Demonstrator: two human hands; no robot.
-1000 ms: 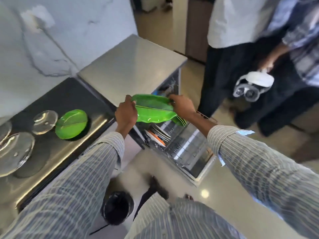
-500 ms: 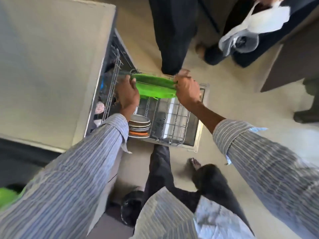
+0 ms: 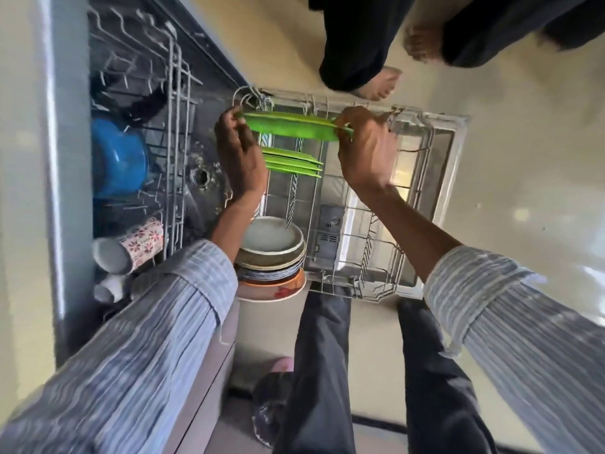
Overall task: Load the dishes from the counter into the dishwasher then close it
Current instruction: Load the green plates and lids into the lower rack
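Lowered from above the counter, the flat green leaf-shaped plastic plate (image 3: 293, 126) now stands on edge over the pulled-out wire lower rack (image 3: 425, 149), left hand (image 3: 240, 155) and right hand (image 3: 366, 149) each pinching an end, apparently almost slotted behind the green plates (image 3: 294, 163) already racked.

This was a home kitchen, shown by an open steel-fronted dishwasher (image 3: 65, 191) set under a counter. Its pulled-out white wire lower rack (image 3: 370, 253) carried upright bright green plates (image 3: 291, 163) and a stack of round ceramic plates (image 3: 271, 253), while the upper rack deeper inside the dishwasher held a blue pot (image 3: 118, 158) and a flowered mug (image 3: 144, 239). Beyond the dishwasher's lowered door lay a glossy cream tiled floor (image 3: 523, 142) with bare feet (image 3: 379, 83) on it.
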